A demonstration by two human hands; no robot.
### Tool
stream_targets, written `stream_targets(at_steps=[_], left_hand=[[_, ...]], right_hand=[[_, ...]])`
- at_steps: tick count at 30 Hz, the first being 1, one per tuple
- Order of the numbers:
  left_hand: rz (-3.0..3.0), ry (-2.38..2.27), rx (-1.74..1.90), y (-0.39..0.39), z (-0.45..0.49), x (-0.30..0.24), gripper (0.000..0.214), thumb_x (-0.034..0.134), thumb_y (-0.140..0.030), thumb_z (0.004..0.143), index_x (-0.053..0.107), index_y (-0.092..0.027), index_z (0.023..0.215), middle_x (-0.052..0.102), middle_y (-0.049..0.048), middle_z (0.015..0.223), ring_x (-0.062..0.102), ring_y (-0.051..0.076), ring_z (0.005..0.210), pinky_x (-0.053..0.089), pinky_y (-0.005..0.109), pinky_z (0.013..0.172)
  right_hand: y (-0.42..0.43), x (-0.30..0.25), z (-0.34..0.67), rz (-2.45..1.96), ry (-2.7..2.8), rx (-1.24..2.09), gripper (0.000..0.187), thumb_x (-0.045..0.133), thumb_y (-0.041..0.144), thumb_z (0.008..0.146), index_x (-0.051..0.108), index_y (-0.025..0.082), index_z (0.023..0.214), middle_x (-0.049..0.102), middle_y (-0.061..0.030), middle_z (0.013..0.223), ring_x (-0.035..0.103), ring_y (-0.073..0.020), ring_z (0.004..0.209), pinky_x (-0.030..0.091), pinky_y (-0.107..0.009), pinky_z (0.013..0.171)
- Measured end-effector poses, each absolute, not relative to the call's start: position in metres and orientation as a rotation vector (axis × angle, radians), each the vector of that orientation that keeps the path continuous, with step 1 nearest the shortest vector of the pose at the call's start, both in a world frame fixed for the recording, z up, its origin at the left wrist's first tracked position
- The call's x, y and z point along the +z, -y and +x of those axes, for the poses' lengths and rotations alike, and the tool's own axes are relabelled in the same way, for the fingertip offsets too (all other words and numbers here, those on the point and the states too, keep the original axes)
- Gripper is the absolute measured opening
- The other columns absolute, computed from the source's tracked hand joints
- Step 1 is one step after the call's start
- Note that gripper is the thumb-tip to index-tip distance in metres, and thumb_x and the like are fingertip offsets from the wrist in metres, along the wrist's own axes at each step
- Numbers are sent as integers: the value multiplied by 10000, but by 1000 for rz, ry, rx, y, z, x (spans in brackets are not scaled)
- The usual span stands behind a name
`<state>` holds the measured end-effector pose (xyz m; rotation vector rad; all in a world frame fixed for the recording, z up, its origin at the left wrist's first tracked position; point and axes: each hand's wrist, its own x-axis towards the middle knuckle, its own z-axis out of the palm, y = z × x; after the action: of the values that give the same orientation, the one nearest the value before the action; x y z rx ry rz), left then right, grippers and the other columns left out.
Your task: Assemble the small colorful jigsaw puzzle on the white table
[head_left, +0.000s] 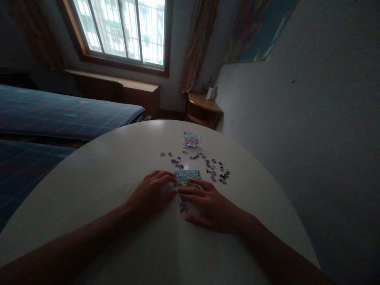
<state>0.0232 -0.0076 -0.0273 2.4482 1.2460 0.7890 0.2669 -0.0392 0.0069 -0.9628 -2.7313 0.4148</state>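
A: Entry one?
B: Entry one: left hand [154, 190]. Palm down on the round white table [118, 170], fingers straight and close together, tips touching the left edge of the small rectangular multicoloured jigsaw block [187, 175]. Grips nothing.

A: Entry two?
B: Entry two: right hand [209, 204]. Also palm down, fingers stretched flat, tips lying on the block's lower right edge, thumb out along the tabletop. Nothing pinched, as far as the dim light allows.

A: Location of the jigsaw block?
B: Flat on the table, just beyond and between both sets of fingertips, near the table's middle.

A: Neighbouring stock?
B: Small dark cluster of pieces [183, 206], on the table in the gap between the two hands, just below the block. Scattered loose pieces [215, 168], spread beyond the block and to its right, apart from each other. Printed colour picture card [191, 139], farther off toward the far rim, well apart from the hands.

A: Surroundings?
B: Blue checked bed cover [59, 113] to the left of the table. Barred window [124, 27] above a wooden ledge. Wooden corner shelf [203, 109] beyond the table, by the wall.
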Motion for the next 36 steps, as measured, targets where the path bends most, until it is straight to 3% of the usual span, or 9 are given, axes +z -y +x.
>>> stream_targets(at_steps=[12, 18, 24, 36], left_hand=[[2505, -1223, 848, 4, 26, -33, 265, 628, -208, 863, 613, -222, 1127, 650, 48, 1237, 544, 245, 1203, 466, 464, 1039], [2488, -1233, 816, 3, 26, -33, 305, 652, -252, 854, 601, -227, 1153, 633, 53, 1277, 525, 258, 1244, 456, 478, 1060], [2452, -1228, 788, 2, 24, -37, 326, 661, -285, 850, 600, -253, 1168, 642, 40, 1272, 498, 256, 1290, 446, 471, 1076], [2486, -1456, 760, -10, 1, -29, 332, 510, -313, 892, 617, -189, 1181, 640, 83, 1268, 556, 279, 1196, 459, 484, 1035]], right_hand=[[39, 11, 269, -895, 2712, 428, 599, 660, 465, 865, 526, 220, 1394, 552, -47, 1432, 379, -271, 1385, 311, -446, 1149], [17, 19, 299, -1382, 2289, 155, 228, 587, 244, 922, 685, 211, 1126, 702, -78, 1137, 600, -232, 1104, 459, -427, 991], [-1, 14, 325, -1741, 2156, 125, 218, 621, 217, 881, 721, 203, 1075, 678, -101, 1135, 600, -262, 1067, 459, -440, 974], [-6, 8, 334, -1784, 2151, 207, 217, 600, 201, 878, 743, 220, 1040, 674, -101, 1105, 603, -246, 1039, 448, -406, 964]])
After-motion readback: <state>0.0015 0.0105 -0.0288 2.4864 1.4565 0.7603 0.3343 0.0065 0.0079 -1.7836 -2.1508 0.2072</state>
